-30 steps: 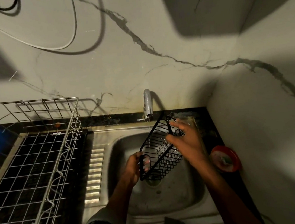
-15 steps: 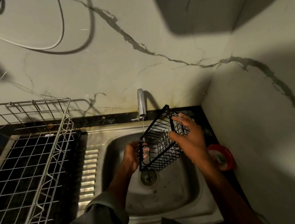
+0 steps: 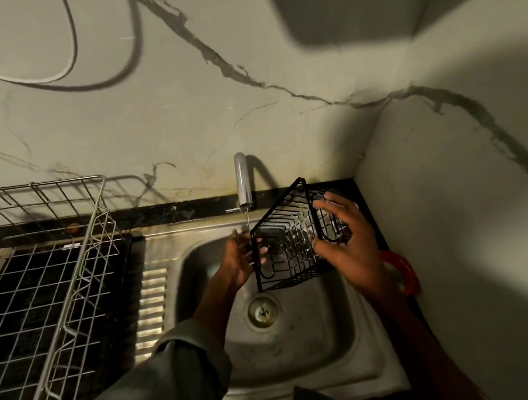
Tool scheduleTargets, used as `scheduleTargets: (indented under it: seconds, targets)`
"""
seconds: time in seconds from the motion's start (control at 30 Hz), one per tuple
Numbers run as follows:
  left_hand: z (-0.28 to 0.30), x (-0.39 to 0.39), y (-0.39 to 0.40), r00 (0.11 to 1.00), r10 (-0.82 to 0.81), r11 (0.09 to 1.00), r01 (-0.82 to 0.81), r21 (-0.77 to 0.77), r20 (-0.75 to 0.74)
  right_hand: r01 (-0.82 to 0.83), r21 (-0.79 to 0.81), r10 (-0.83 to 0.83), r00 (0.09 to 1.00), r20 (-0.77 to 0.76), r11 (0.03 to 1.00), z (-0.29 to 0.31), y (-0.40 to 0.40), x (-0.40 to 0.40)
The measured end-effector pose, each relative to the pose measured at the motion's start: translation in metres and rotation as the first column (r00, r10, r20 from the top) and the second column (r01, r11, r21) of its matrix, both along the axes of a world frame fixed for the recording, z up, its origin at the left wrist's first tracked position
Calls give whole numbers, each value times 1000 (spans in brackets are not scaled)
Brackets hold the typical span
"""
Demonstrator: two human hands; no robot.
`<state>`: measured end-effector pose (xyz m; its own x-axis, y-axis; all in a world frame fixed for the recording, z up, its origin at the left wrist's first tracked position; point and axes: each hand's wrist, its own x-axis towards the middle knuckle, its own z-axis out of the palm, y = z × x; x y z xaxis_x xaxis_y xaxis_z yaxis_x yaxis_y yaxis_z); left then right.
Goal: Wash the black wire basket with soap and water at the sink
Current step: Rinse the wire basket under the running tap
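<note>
Black wire basket (image 3: 289, 249) tilted over sink (image 3: 355, 347), centre frame; left hand (image 3: 238, 262) gripping its left end, right hand (image 3: 346, 244) spread-fingered clasping right end, beneath tap (image 3: 243, 182).

You're standing in a dim home kitchen corner: steel sink (image 3: 306, 353) mid-frame, tap (image 3: 243, 182) running, wire dish rack (image 3: 52, 289) sitting lower left.

Both arms reach forward from the bottom edge, forearms converging. Left arm sleeved to mid-forearm, wrist bare; left hand (image 3: 240, 261) grips the left end of the basket (image 3: 289, 246), fingertips curled through the wire. Right forearm bare; right hand (image 3: 347, 239) holds the basket's right end, thumb low, fingers spread and bent over the wires, back of hand toward the camera.
</note>
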<state>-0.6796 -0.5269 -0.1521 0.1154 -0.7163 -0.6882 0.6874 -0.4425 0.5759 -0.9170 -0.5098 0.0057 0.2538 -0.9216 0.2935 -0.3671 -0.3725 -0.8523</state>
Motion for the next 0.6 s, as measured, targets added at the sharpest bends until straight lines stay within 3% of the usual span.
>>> scheduleTargets:
  seconds: [0.2,0.37,0.6]
  targets:
    - [-26,2,14,998,-33,999,33,10,51,-12,52,16,997,-77,999,7,-3,-5]
    - [-39,8,21,995,102,994,-103,48,10,-14,100,18,999,-37,995,4,-1,1]
    - [-20,10,15,987,101,986,-117,-119,-129,-6,39,5,1000,23,999,2,-4,0]
